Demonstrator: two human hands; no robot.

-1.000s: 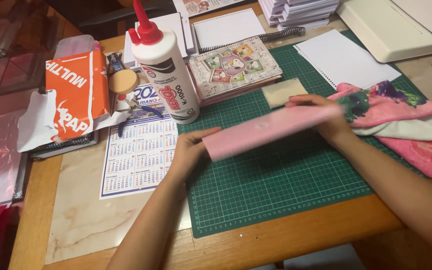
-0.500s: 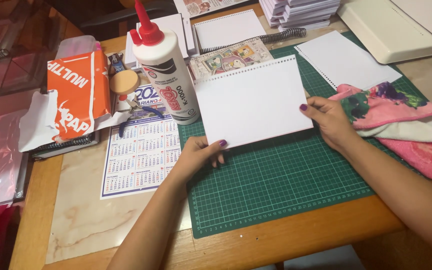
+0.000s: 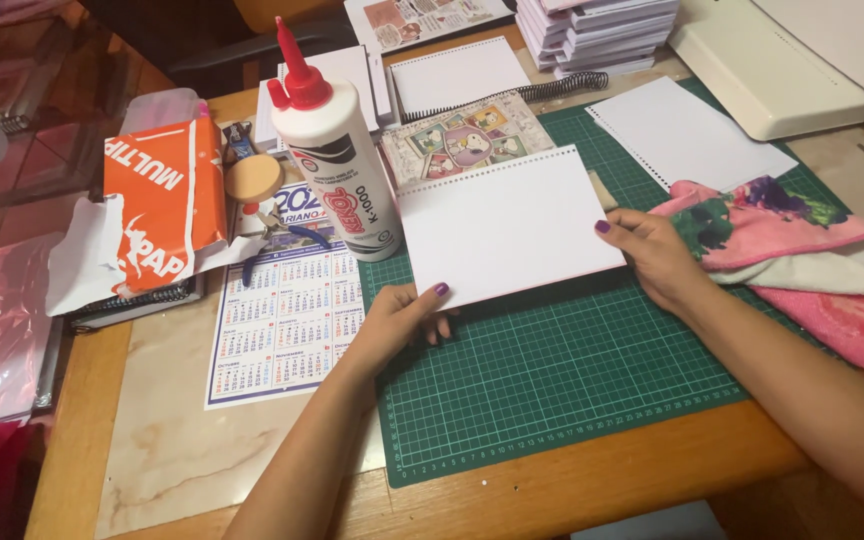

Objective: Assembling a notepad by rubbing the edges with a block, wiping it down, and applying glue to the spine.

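Note:
I hold a white punched card sheet (image 3: 504, 225) with both hands, just above the green cutting mat (image 3: 562, 370). My left hand (image 3: 404, 315) pinches its near left corner with the thumb on top. My right hand (image 3: 652, 255) grips its right edge. A row of small holes runs along the sheet's far edge. Its underside shows a thin pink rim. Behind the sheet lies a stack of cartoon-printed covers (image 3: 467, 135).
A white glue bottle with a red nozzle (image 3: 337, 160) stands left of the sheet. A calendar sheet (image 3: 287, 315), an orange paper pack (image 3: 157, 205), a floral pink cloth (image 3: 802, 255), another punched white sheet (image 3: 687, 135), a black spiral coil (image 3: 562, 85) and a cream binding machine (image 3: 802, 60) surround the mat.
The sheet was edge-on with its pink side showing, then turned white side up. It has since come down closer to the mat, still held in both hands.

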